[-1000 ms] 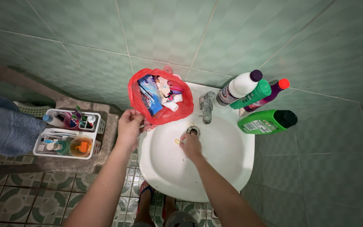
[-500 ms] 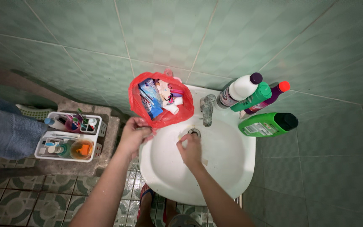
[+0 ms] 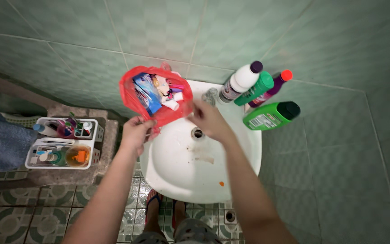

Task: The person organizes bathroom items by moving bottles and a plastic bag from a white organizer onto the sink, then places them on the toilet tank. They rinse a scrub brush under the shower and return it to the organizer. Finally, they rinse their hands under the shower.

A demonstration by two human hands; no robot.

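1. Nearest the camera, the person's feet in sandals point(image 3: 161, 208) stand on patterned floor tiles point(image 3: 32, 221) under the front edge of a white washbasin point(image 3: 244, 162)
2. A small orange speck point(image 3: 221, 184) lies on the basin's bowl near its front, and the drain point(image 3: 197, 133) sits further back
3. The left hand point(image 3: 136, 133) is closed, pinching the near left edge of a red plastic bag point(image 3: 129, 97) between thumb and fingers
4. The right hand point(image 3: 209, 119) reaches over the bowl to the bag's right edge; its fingers are curled there, but whether they actually grip the plastic cannot be told
5. The red bag is held open between the two hands, above the basin's back left corner, and holds small packets and tubes, a blue packet point(image 3: 147, 93) among them
6. To the left, on a low stone ledge point(image 3: 107, 144), a white basket point(image 3: 64, 143) holds toiletries and an orange cup
7. A metal tap point(image 3: 210, 96) stands at the back of the basin, just right of the bag
8. On the basin's back right corner stand a white bottle with a purple cap point(image 3: 241, 81), a green bottle point(image 3: 254, 88) and a purple bottle with a red cap point(image 3: 272, 87), with a bright green bottle point(image 3: 271, 115) just in front of them
9. Green wall tiles point(image 3: 159, 27) rise behind
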